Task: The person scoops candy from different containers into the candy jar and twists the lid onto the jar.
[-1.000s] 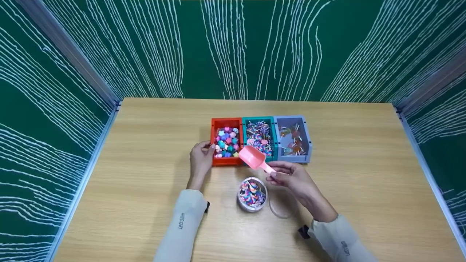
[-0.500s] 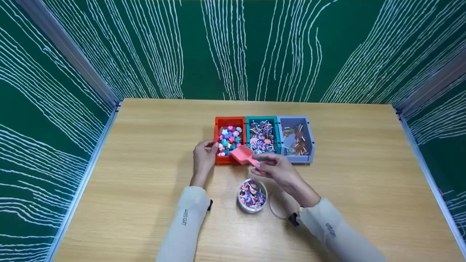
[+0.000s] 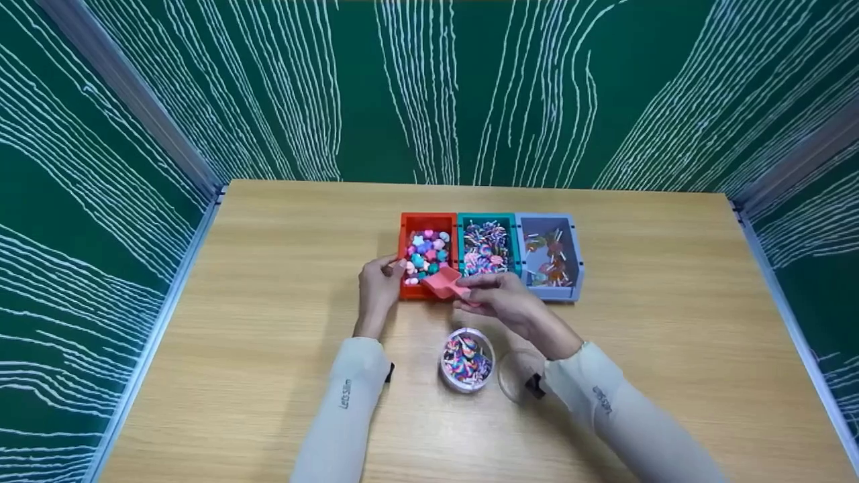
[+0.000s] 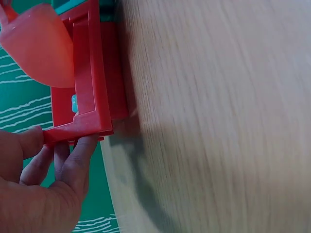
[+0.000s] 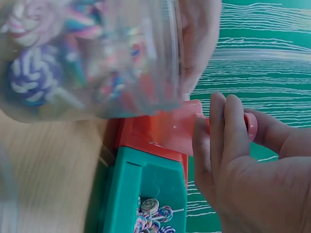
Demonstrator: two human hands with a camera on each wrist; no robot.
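My left hand (image 3: 378, 288) grips the left wall of the red bin (image 3: 429, 221); the left wrist view has the thumb on the rim and fingers against the outside. Star-shaped and round pastel beads (image 3: 424, 255) lie in that bin. My right hand (image 3: 504, 300) pinches a pink scoop (image 3: 443, 282) by its handle. The scoop's bowl overlaps the red bin's front edge in the head view and tips into its opening in the left wrist view. Below the right hand, a clear jar (image 5: 160, 58) of swirl lollipop charms stands on the table.
Joined to the red bin are a teal bin (image 3: 488, 217) of lollipop charms and a lilac bin (image 3: 550, 293) of translucent charms on sticks. A clear round lid (image 3: 515, 377) lies right of the jar, partly under the right sleeve. Green patterned walls surround the wooden table (image 3: 268, 268).
My right hand has brought the scoop left and lower, from the border of the red and teal bins to the red bin's front. The bins and left hand have shifted slightly right.
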